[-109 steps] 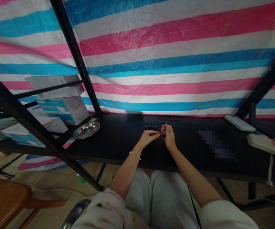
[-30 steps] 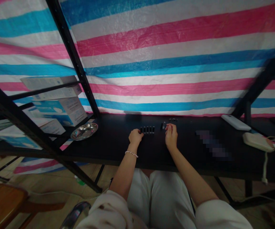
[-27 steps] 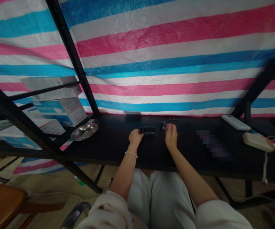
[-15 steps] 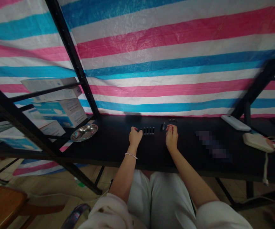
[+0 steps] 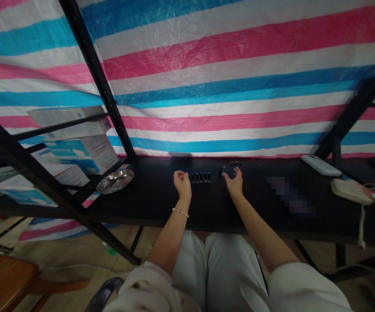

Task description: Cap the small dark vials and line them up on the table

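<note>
Row of tubes [image 5: 201, 177] now ungripped: left hand [image 5: 182, 184], just left of it, has curled back (holding anything? cannot tell); right hand [image 5: 234, 184], right of it, has opened wide.

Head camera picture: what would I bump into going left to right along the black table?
Shiny metal dish → left hand → row of small dark pieces → right hand → cream box with a cord.
</note>
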{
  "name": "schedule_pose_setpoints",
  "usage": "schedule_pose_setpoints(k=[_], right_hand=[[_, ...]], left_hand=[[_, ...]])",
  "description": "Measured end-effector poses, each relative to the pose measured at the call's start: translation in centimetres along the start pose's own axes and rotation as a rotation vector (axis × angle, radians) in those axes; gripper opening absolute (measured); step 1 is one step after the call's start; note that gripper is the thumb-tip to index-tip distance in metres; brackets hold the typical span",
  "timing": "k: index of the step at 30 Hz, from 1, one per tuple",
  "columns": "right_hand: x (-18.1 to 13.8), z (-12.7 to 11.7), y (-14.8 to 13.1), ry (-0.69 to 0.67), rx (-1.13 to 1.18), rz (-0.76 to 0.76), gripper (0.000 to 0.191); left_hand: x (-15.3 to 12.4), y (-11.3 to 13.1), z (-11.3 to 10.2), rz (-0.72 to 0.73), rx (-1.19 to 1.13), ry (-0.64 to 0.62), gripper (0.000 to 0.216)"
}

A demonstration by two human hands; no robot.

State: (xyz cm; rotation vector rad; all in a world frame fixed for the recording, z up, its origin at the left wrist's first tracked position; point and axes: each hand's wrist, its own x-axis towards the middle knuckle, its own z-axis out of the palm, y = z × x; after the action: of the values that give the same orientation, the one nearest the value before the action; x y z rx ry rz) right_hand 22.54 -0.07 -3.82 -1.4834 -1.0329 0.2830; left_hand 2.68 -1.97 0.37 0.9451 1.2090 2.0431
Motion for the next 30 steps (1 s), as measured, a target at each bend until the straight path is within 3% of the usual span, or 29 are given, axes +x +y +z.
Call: schedule_pose_setpoints(k=[4, 10, 18, 24, 30], right_hand=[[1.9, 1.0, 1.6, -0.140, -0.027, 0.074, 0.070], [3.6, 1.7, 2.0, -0.307, -0.149, 0.032, 0.068], [3.9, 2.3, 1.0, -0.359, -0.284, 0.008, 0.044], [3.4, 1.8, 0.1, -0.294, -0.266, 0.007, 0.031], [1.8, 0.8, -2.0, -0.086, -0.002, 0.007, 0.038]], left_hand=[[-0.3, 0.1, 0.1, 0.019, -0.029, -0.029, 0.013], [-0.4, 0.3, 0.1, -0.007, -0.065, -0.039, 0.014], [-1.2, 1.3, 0.2, 0.085, 0.019, -0.103, 0.012], [-1.4, 1.1, 0.1, 0.114, 0.068, -0.182, 0.011], [-1.9, 1.1, -0.1, 0.194, 0.156, -0.289, 0.010]])
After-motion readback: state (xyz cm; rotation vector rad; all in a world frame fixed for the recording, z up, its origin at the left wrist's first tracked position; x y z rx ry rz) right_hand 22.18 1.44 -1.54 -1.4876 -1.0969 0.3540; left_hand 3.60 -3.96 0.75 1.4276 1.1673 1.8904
